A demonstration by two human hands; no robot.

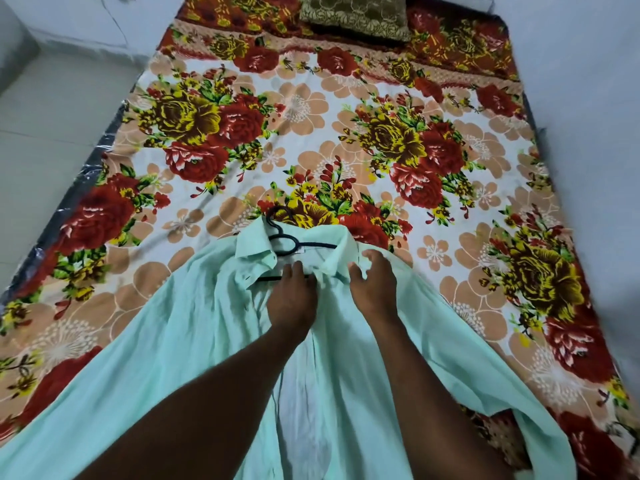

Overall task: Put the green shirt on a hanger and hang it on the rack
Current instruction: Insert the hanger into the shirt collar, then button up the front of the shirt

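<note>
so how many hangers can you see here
1. The black hanger lies inside the green shirt at the collar, hook poking out onto the bedsheet. More could be hidden under the shirt.

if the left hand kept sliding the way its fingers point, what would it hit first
The left hand points up the bed toward the collar. It would probably first meet the hanger lying in the open neck of the shirt; its fingers already seem to touch the lower bar.

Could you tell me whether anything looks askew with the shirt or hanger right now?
Yes: the black plastic hanger sits crooked inside the pale green shirt, its hook poking out left of the collar rather than centred.
</note>
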